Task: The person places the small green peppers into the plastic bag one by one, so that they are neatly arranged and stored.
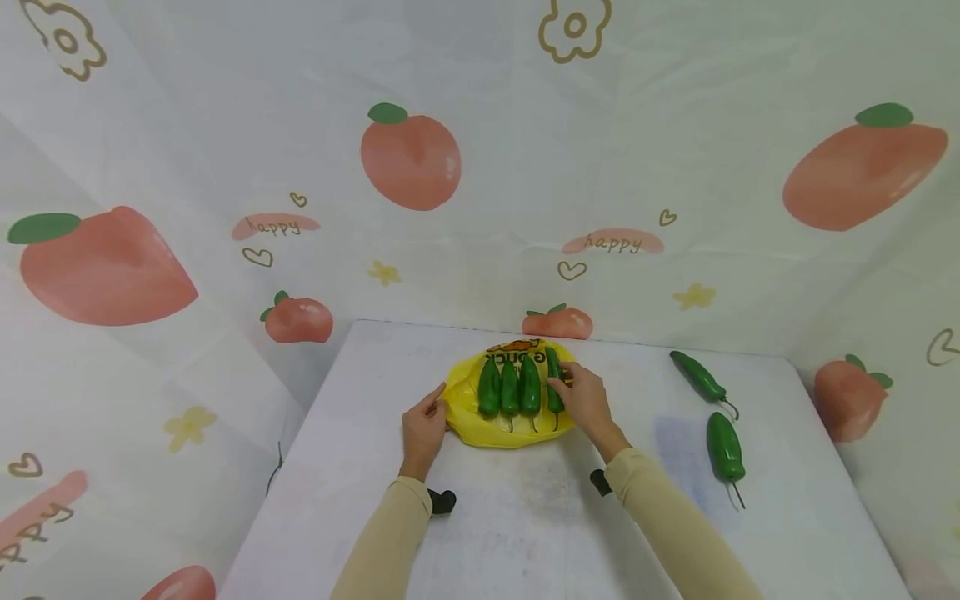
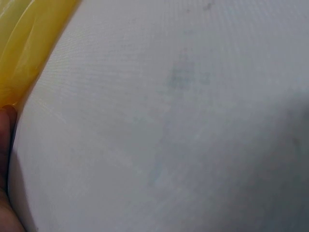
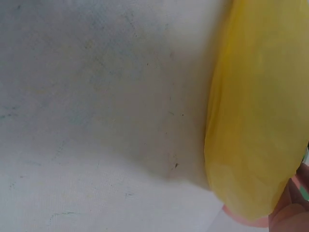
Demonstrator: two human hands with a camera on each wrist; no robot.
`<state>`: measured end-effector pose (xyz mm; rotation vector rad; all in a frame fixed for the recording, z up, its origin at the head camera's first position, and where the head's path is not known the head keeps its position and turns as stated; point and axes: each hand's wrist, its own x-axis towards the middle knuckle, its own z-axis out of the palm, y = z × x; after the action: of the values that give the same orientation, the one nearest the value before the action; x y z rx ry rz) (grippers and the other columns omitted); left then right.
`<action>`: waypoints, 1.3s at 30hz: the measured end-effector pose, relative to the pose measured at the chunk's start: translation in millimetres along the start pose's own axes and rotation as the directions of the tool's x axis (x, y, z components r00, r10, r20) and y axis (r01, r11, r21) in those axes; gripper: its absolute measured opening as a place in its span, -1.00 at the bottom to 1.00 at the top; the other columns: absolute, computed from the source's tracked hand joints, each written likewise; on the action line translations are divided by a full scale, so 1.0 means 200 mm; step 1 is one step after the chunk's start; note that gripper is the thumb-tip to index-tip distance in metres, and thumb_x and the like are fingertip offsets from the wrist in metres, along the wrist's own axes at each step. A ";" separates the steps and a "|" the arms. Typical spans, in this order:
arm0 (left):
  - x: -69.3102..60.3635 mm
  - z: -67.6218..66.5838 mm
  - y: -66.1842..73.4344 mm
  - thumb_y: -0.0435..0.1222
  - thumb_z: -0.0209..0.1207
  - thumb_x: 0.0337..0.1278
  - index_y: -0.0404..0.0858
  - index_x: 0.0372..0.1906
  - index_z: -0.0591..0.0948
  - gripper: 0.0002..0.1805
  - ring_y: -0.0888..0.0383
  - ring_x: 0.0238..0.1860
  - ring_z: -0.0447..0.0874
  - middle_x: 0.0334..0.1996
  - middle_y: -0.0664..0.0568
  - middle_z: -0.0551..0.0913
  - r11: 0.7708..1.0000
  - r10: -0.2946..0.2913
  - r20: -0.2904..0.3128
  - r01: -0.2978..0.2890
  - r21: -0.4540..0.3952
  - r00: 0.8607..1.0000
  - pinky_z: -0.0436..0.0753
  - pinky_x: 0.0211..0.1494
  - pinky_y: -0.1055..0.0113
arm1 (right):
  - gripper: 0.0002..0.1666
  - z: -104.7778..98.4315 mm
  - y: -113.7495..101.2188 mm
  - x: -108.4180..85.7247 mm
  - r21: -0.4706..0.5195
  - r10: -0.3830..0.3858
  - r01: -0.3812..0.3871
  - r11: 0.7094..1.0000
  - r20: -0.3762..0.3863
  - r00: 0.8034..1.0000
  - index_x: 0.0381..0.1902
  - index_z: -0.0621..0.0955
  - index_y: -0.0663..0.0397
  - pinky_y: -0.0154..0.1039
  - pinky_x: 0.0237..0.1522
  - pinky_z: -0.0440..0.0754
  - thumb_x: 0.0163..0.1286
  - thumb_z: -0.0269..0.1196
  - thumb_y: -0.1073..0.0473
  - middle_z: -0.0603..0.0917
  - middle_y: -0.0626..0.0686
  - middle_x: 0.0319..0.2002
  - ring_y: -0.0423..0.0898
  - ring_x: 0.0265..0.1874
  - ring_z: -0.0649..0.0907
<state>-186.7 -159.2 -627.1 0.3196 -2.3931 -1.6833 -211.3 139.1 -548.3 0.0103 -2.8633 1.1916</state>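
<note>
The right hand [image 1: 588,400], the nearer one, pinches between its fingers the rightmost pepper [image 1: 553,365] in the yellow bag [image 1: 480,432]; its long axis runs near to far. The left hand [image 1: 424,427] grips the bag's left edge.

From the head, faced forward-down, back from the yellow bag [image 1: 467,423]; in both wrist views, shared it close up.
</note>
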 end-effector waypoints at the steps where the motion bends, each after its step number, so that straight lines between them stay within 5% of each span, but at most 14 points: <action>1: 0.00 0.00 0.00 -0.21 0.15 0.34 0.14 0.21 0.69 -0.60 0.17 -0.53 0.60 -0.30 -0.03 0.78 1.000 -0.006 0.004 0.006 -0.005 1.000 0.66 -0.46 0.42 | -0.43 0.00 0.00 0.00 -0.003 0.002 -0.002 1.000 0.000 1.000 0.27 0.57 0.25 0.05 0.03 0.75 0.45 0.30 0.02 0.72 0.29 0.08 0.16 0.01 0.73; 15: -0.01 0.01 0.01 -0.25 0.14 0.35 0.09 0.23 0.69 -0.59 0.23 -0.51 0.64 -0.27 -0.07 0.79 1.000 -0.006 0.001 0.006 -0.013 1.000 0.68 -0.46 0.42 | -0.37 0.00 -0.02 -0.01 0.005 0.027 -0.027 1.000 0.034 0.999 0.34 0.54 0.20 0.04 0.06 0.75 0.46 0.28 -0.06 0.70 0.28 0.15 0.16 0.06 0.73; 23: 0.00 0.01 0.00 -0.25 0.14 0.35 0.07 0.22 0.70 -0.60 0.25 -0.54 0.64 -0.29 -0.07 0.80 1.000 0.027 -0.008 -0.027 -0.003 1.000 0.68 -0.48 0.42 | -0.36 -0.01 -0.03 -0.04 -0.074 -0.063 0.065 0.995 0.020 0.998 0.30 0.57 0.19 0.07 0.11 0.72 0.46 0.26 -0.12 0.70 0.24 0.13 0.15 0.08 0.71; 32: -0.01 0.00 0.00 -0.22 0.14 0.36 0.10 0.22 0.69 -0.61 0.21 -0.54 0.65 -0.26 -0.07 0.81 1.000 0.023 0.001 -0.023 -0.012 1.000 0.68 -0.48 0.40 | -0.43 -0.03 -0.02 -0.08 -0.317 -0.300 0.239 0.918 -0.157 0.941 0.17 0.63 0.18 0.07 -0.01 0.74 0.42 0.31 -0.13 0.69 0.23 0.05 0.17 0.00 0.64; 36: 0.00 0.01 -0.01 -0.22 0.15 0.37 0.13 0.21 0.70 -0.61 0.19 -0.55 0.65 -0.28 -0.05 0.81 1.000 0.025 -0.003 -0.025 -0.011 1.000 0.68 -0.49 0.40 | -0.37 -0.05 -0.01 -0.09 -0.369 -0.346 0.275 0.888 -0.141 0.928 0.22 0.60 0.19 0.08 0.15 0.67 0.41 0.30 -0.15 0.64 0.25 0.14 0.21 0.06 0.60; 39: 0.00 0.01 -0.02 -0.22 0.14 0.37 0.13 0.20 0.70 -0.62 0.19 -0.54 0.65 -0.27 -0.04 0.81 1.000 0.024 -0.003 -0.024 -0.009 1.000 0.68 -0.48 0.40 | -0.27 -0.06 0.01 -0.10 -0.406 -0.335 0.267 0.874 -0.107 0.936 0.31 0.55 0.20 0.16 0.25 0.60 0.41 0.27 -0.21 0.57 0.29 0.24 0.28 0.15 0.57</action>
<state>-187.6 -158.7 -632.5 0.2909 -2.3774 -1.6815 -191.2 148.5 -542.4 0.3137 -2.7509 0.5310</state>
